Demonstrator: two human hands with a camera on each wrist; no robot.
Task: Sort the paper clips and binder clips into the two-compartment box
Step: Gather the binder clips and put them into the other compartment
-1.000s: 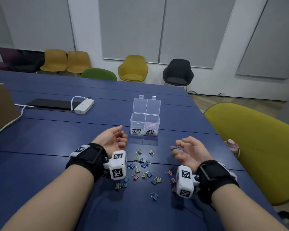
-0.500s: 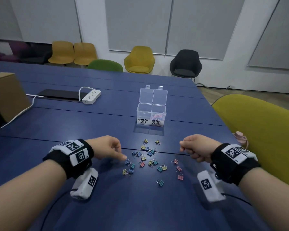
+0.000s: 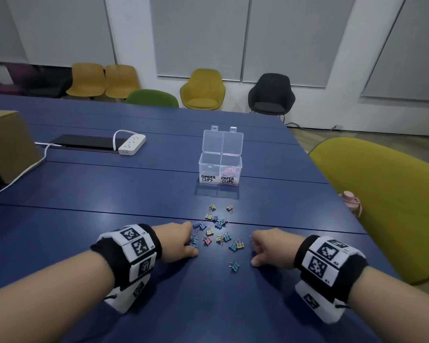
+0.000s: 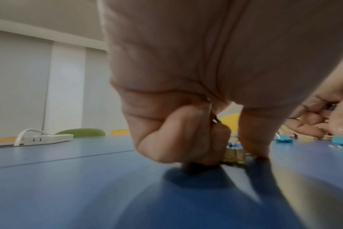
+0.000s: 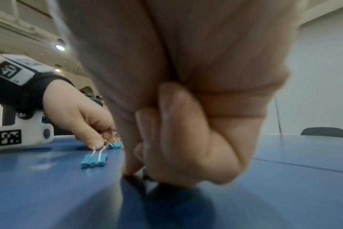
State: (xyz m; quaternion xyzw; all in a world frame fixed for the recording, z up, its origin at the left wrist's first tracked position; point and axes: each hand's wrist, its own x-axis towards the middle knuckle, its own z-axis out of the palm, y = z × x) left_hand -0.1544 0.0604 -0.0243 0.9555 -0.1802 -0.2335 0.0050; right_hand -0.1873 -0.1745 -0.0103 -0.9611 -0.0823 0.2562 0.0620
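Note:
Several small coloured binder clips (image 3: 218, 231) lie scattered on the blue table between my hands. My left hand (image 3: 187, 243) is knuckles-up at the pile's left edge. In the left wrist view its curled fingers (image 4: 186, 139) and thumb pinch a yellowish binder clip (image 4: 234, 155) against the table. My right hand (image 3: 256, 251) is curled at the pile's right edge, and a wire loop sticks out by its knuckles. Its fingertips (image 5: 131, 168) touch the table over something dark. A teal clip (image 3: 234, 265) lies alone between the hands. The clear two-compartment box (image 3: 219, 169) stands open beyond, with paper clips (image 3: 230, 171) in its right side.
A white power strip (image 3: 131, 144) and a black slab (image 3: 84, 142) lie at the far left, beside a cardboard box (image 3: 8, 144). A yellow-green chair (image 3: 386, 199) stands close at the table's right edge, with a pink bottle (image 3: 351, 199) beside it.
Both hands have turned from palm-up to knuckles-up and come down onto the table at the two sides of the clip pile. The camera has tilted slightly.

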